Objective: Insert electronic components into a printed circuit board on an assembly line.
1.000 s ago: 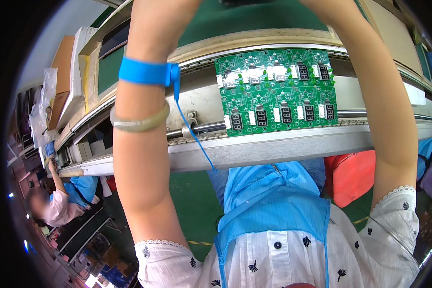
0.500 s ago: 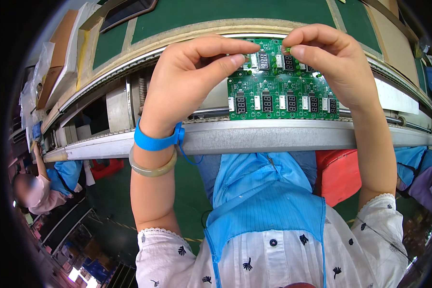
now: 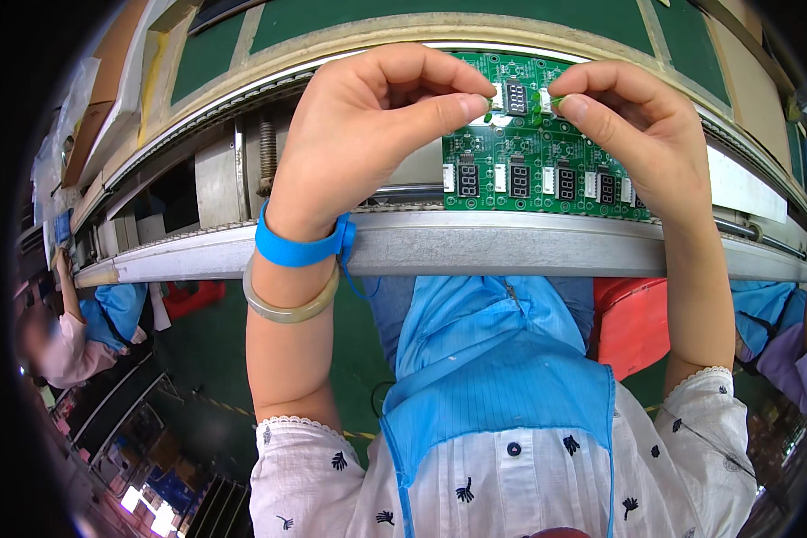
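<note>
A green circuit board panel [image 3: 536,199] lies across the rails in front of me, carrying rows of black digit displays [image 3: 518,183] and white connectors [image 3: 449,177]. Over its far left part, my left hand [image 3: 377,134] is closed in a pinch; small green parts show at its fingertips, but whether they are held or sit on the board I cannot tell. Thumb and forefinger of my right hand [image 3: 641,125] pinch a small green component [image 3: 556,105] just above the far row. That hand covers the panel's far right part. A blue wrist strap [image 3: 300,247] and a bangle circle my left wrist.
A metal rail [image 3: 502,242] runs between my body and the panel. Beyond it lies a wood-framed green surface [image 3: 457,25]. At left stands a threaded rod or spring [image 3: 266,157]. A red stool [image 3: 632,327] is below; other people sit at far left [image 3: 72,345] and far right [image 3: 798,359].
The panel has shifted to the right along the rails. My left hand has moved right with it; my right hand has come slightly down and right, still pinching.
</note>
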`<act>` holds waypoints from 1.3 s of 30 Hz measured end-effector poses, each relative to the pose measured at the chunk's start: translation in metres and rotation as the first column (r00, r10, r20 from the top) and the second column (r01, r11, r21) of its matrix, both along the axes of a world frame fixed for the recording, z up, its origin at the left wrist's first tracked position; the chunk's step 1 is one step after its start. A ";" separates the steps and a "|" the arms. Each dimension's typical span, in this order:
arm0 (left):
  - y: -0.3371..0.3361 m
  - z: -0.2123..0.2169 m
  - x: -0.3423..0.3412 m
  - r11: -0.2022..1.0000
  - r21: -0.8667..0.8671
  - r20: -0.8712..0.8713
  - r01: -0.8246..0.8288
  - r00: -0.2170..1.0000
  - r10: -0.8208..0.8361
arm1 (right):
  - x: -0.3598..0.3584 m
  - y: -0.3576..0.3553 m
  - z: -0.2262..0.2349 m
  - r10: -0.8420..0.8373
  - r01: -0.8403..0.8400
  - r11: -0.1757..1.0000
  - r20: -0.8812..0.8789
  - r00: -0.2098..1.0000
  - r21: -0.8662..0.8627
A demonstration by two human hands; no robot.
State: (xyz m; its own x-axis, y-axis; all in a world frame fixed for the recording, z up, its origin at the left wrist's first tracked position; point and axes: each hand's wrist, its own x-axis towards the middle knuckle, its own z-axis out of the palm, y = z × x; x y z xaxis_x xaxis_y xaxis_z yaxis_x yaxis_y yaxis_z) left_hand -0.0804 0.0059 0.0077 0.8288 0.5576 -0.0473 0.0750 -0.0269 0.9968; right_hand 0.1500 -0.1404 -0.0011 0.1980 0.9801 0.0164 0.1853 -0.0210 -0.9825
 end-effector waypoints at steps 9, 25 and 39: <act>0.000 -0.004 -0.003 0.999 0.019 0.045 0.025 0.999 -0.026 | -0.004 -0.006 0.000 -0.006 0.007 1.000 0.083 0.997 -0.008; 0.000 -0.008 0.005 0.946 -0.303 -0.071 -0.113 0.993 0.095 | -0.023 -0.022 0.000 -0.099 -0.056 0.978 0.686 0.721 0.199; -0.007 0.012 0.000 0.981 -0.175 -0.090 -0.081 0.994 0.066 | -0.040 -0.025 0.003 -0.102 -0.116 0.975 0.848 0.521 0.188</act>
State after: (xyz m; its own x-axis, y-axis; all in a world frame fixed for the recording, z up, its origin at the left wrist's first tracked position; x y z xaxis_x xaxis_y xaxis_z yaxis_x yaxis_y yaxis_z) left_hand -0.0803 -0.0009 0.0194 0.7745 0.5934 -0.2190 0.1534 0.1597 0.9752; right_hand 0.1097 -0.1650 0.0022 -0.0248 0.9324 0.3607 0.9299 0.1539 -0.3340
